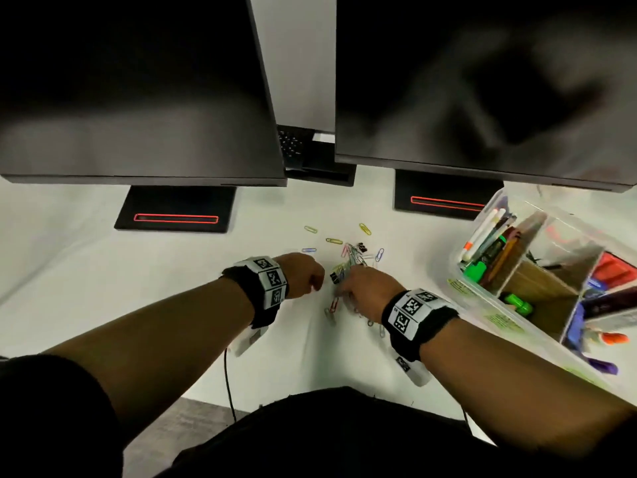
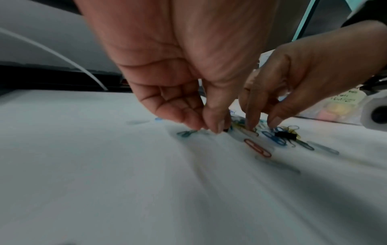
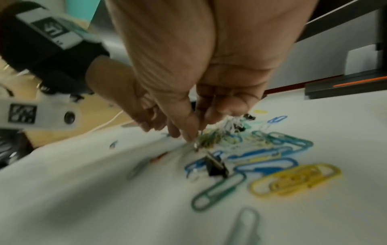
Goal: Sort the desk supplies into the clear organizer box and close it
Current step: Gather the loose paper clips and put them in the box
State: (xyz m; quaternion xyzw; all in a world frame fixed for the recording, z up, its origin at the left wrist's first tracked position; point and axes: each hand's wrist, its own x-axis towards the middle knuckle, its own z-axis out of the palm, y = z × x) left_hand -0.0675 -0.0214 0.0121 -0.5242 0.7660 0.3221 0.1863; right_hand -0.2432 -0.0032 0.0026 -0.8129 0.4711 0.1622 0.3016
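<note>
From the head view, both hands meet over a scatter of paper clips [image 1: 351,258] on the white surface [image 1: 103,270], in front of two monitors [image 1: 138,88]. The left hand [image 1: 303,276] is curled; the right hand [image 1: 367,288] reaches into the pile. The organizer box [image 1: 482,291] stands open to the right, with pens and markers in it.

In the left wrist view, the left grip is narrow, fingertips [image 2: 217,127] bunched on the surface; what it pinches is blurred. A red clip [image 2: 257,148] lies near.

In the right wrist view, the right fingers [image 3: 188,132] point down into the clips; I cannot tell what they hold. A black binder clip [image 3: 215,167] lies beside blue and yellow clips.
</note>
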